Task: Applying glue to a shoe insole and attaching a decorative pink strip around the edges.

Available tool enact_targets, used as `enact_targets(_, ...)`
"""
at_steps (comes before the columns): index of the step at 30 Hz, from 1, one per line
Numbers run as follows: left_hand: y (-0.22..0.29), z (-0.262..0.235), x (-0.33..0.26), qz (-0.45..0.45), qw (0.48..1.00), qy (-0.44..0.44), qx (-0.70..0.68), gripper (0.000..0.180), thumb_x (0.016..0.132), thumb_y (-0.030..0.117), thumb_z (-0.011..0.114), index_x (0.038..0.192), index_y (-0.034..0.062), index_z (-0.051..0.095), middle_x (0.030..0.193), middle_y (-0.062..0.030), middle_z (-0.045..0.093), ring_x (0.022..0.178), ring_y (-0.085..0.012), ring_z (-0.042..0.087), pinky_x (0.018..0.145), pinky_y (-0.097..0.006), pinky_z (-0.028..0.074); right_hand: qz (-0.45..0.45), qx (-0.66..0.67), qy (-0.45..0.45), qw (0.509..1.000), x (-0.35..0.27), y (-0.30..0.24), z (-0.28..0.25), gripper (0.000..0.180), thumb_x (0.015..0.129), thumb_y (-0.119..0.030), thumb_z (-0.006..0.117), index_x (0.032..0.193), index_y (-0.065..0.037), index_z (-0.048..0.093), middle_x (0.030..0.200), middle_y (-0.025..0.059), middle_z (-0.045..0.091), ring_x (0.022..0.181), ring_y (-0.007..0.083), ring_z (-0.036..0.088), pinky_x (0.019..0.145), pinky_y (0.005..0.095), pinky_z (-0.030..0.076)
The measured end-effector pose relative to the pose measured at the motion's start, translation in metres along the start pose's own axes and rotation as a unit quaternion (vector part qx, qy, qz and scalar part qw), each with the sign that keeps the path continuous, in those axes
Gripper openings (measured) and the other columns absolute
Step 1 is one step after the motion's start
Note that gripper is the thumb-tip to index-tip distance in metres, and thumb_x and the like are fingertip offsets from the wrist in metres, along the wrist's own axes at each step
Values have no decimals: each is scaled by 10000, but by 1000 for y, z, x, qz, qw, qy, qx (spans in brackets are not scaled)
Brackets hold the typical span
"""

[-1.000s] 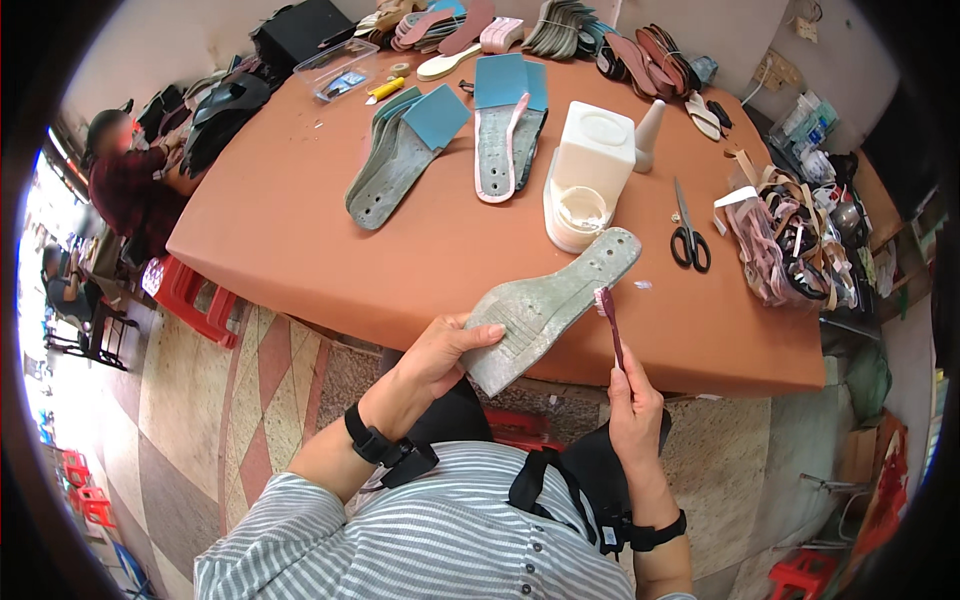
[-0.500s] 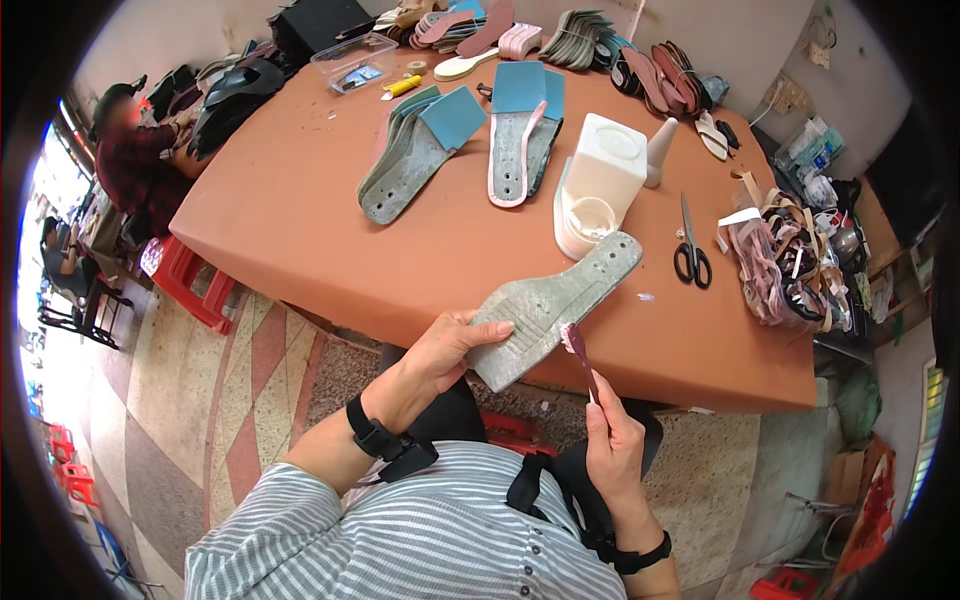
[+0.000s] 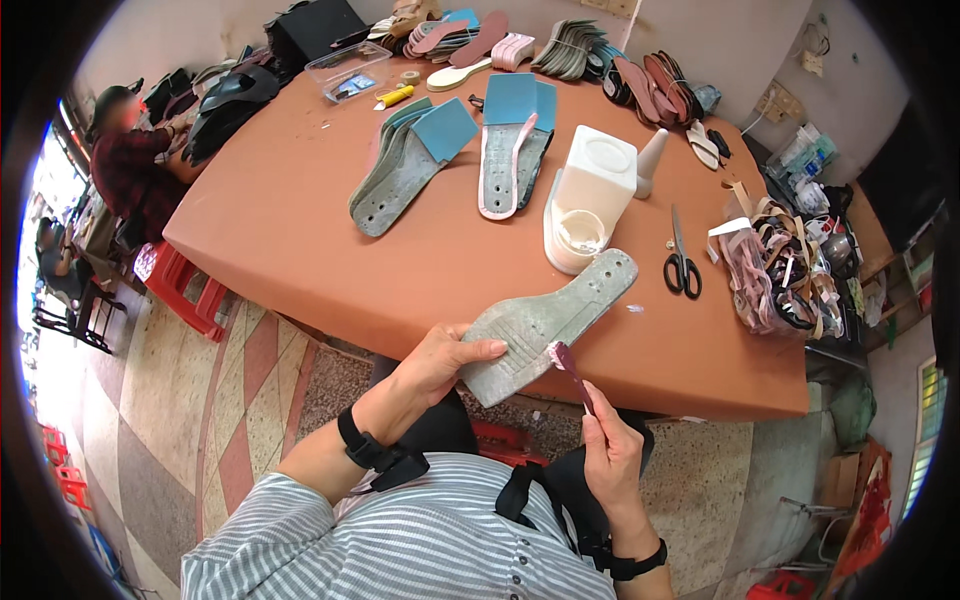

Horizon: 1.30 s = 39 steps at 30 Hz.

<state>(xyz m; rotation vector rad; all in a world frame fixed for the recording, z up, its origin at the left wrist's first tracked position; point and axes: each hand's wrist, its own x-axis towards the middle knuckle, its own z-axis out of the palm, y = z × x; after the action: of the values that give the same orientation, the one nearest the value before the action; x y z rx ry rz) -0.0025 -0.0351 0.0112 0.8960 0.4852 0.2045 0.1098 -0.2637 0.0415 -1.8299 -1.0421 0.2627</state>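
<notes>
A grey shoe sole is gripped at its broad end by my left hand, thumb on top, its holed narrow end pointing away to the right. My right hand is closed round the handle of a dark purple toothbrush. The brush's white-smeared bristles touch the sole's near edge. Just beyond the sole stands a white glue container with a round open cup at its foot. Farther back lie a stack of grey soles and another sole with a pink strip, both with blue pieces at their far ends.
Black-handled scissors lie right of the container, near a clear bag of straps. Insoles, a cream brush, a yellow cutter and a clear plastic box line the back. A person sits at the left.
The toothbrush has shifted slightly along the sole's edge, toward its broad end. The view has tilted a little, so the table items sit lower and further left.
</notes>
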Motion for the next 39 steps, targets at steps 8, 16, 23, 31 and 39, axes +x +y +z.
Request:
enact_targets(8,1,-1,-1,-2,1000,-13,12,444,799,185,766,1137,-72,634,1055,-146,695,946,-222,683,852,-347,550,-14,-9,43,999,9,14,-6,317,954,-62,537,1257,15,590,1117,200,680,1011,258,684,849,311,510)
enact_targets(16,-3,-7,-3,1,999,-40,7,383,821,130,742,1138,-64,651,1049,-157,700,934,-225,684,847,-342,542,-7,-69,104,992,18,37,-17,322,967,-99,526,1269,-11,594,1055,192,695,946,229,696,804,307,513)
enact_targets(23,-1,-6,-7,-5,999,-48,14,362,803,122,755,1104,-62,671,1031,-156,706,926,-223,683,860,-341,536,57,-39,119,991,23,58,-35,324,980,-108,502,1273,0,589,1128,185,682,1058,241,660,888,329,482)
enact_targets(31,2,-5,-8,-2,998,-60,34,385,775,137,781,1088,-63,681,1018,-155,709,915,-223,680,876,-341,526,14,-67,141,988,25,81,-47,352,1005,-160,494,1326,-39,572,831,-44,575,615,22,371,529,190,316)
enact_targets(39,0,-6,-8,-16,998,-63,25,382,762,134,789,1076,-58,689,1019,-149,710,910,-223,679,880,-344,522,99,-25,168,980,22,80,-49,346,1004,-160,494,1299,2,572,1183,118,669,1030,177,632,898,302,473)
